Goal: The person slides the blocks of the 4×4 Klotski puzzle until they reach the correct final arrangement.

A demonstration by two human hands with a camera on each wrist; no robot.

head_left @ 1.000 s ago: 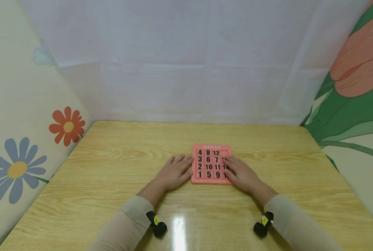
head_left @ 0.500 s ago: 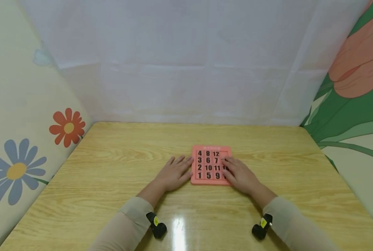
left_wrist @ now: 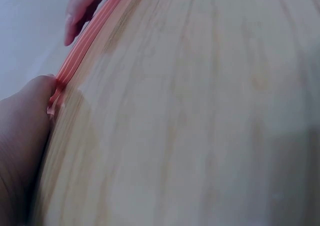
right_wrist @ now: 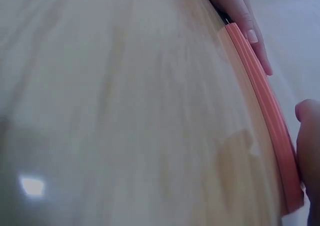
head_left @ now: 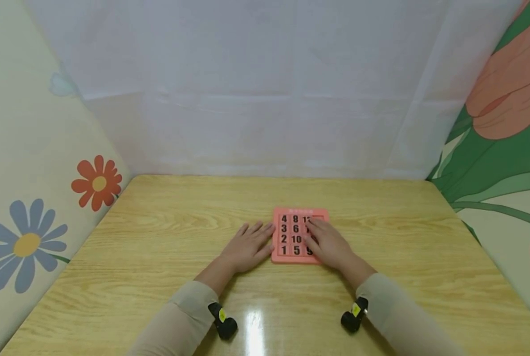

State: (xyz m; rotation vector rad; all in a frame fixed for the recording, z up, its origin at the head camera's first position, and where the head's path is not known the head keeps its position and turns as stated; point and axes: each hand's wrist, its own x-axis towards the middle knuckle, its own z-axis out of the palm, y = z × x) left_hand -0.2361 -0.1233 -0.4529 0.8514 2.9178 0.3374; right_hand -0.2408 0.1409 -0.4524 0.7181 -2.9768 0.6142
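A pink sliding number puzzle [head_left: 290, 239] lies flat on the wooden table, black numerals on its tiles. Along its left edge my left hand [head_left: 247, 248] rests with fingers extended, the thumb [left_wrist: 44, 86] touching the frame's side. Over the right part of the puzzle reaches my right hand [head_left: 331, 245], fingertips at the third column near the 12 and 7. That hand hides the right column's lower tiles and part of the third column. At the top right corner the slot looks vacant. The right wrist view shows the puzzle's pink side [right_wrist: 265, 101] between both hands.
The wooden table [head_left: 158, 207] reaches back to a white cloth [head_left: 265, 89]. Flower-patterned panels [head_left: 26, 244] stand at the left and right sides. A small black device [head_left: 223, 321] is strapped to each wrist. Light glares off the table's front.
My right hand has moved left across the puzzle, its fingertips passing from the right column to the third column. The left hand stays in place. The view has tilted slightly.
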